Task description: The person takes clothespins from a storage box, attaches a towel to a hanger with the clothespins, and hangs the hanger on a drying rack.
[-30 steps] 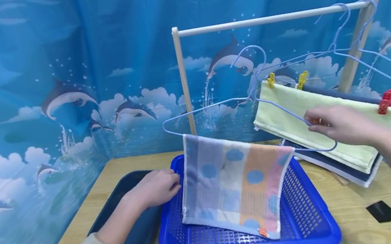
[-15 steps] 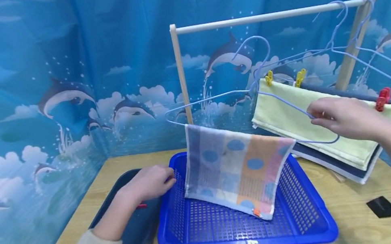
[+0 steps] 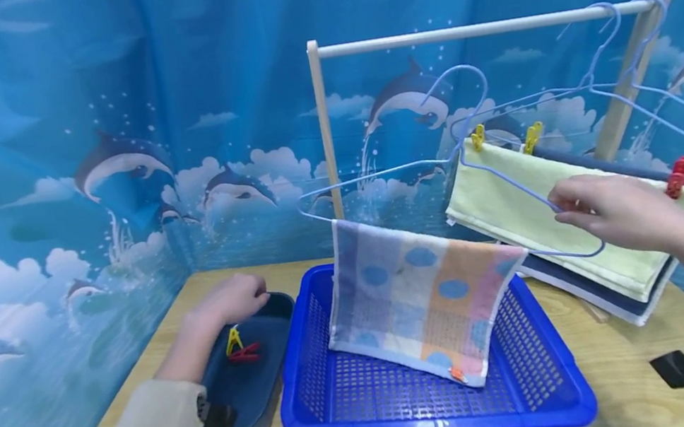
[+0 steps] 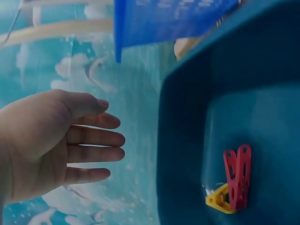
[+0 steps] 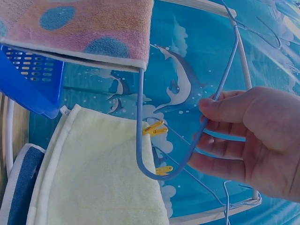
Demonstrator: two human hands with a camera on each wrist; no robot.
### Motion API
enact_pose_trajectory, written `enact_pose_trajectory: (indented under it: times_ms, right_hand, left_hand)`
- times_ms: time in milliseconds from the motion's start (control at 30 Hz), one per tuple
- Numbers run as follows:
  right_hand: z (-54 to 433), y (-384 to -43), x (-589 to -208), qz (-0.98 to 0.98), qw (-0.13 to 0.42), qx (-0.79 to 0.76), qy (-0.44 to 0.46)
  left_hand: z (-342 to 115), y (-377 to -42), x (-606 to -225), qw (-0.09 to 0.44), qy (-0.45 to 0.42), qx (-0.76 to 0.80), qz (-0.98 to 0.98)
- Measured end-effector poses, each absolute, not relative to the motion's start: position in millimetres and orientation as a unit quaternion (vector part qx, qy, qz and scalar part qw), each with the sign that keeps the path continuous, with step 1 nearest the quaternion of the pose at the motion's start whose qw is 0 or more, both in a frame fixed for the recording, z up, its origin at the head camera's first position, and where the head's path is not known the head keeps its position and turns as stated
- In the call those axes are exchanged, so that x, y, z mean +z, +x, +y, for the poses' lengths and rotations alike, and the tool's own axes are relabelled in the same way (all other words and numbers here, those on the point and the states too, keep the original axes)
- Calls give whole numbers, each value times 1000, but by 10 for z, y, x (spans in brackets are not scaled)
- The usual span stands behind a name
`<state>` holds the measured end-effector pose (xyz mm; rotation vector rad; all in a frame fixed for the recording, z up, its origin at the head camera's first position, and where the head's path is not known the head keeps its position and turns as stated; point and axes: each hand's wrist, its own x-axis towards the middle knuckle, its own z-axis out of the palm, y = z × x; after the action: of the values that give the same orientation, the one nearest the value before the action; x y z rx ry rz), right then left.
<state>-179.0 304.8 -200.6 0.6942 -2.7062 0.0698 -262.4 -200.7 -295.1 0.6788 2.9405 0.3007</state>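
My right hand [image 3: 617, 212] grips the sloping arm of a blue wire clothes hanger [image 3: 397, 168], thumb and fingers round the wire in the right wrist view. A patterned towel [image 3: 418, 289] with blue dots hangs over the hanger's lower bar, above a blue plastic basket [image 3: 438, 426]. My left hand [image 3: 234, 299] is over the far part of a dark blue tub [image 3: 245, 396]. In the left wrist view this hand [image 4: 70, 140] has loosely extended fingers and holds nothing. A red clothespin [image 3: 245, 353] and a yellow clothespin [image 3: 233, 338] lie in the tub.
Behind the basket stands a drying rack [image 3: 473, 31] with hangers hooked at its right end. A pale yellow towel [image 3: 526, 198] hangs there, held by yellow clips [image 3: 533, 138] and a red clip [image 3: 678, 177]. A dark blue towel [image 3: 622, 304] shows behind it.
My left hand has moved left and away from the basket's edge over the tub, uncovering the clothespins. The hanger and towel have risen slightly, still in my right hand.
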Motion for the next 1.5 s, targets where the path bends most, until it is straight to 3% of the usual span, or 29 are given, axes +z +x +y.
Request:
enact_pose_trajectory:
  times_ms: [667,833,1200,1500]
  right_hand:
    - [3079,-1789,-2095,-951,177,23,251]
    - [3076,-1779,-2109,-957,161,25,242]
    - [3074,-1785,-2097,-951,181,20,252]
    - [3068,-1779,-2103,-955,166,20,244]
  left_hand:
    - [-2154,-2784,-3358,103,183,50,976]
    - [-2185,-2799,-3376,103,185,35,977]
    - [-2291,-2853,-3458,71,207,3,976]
    - [-2278,-2860,-3594,88,226,18,970]
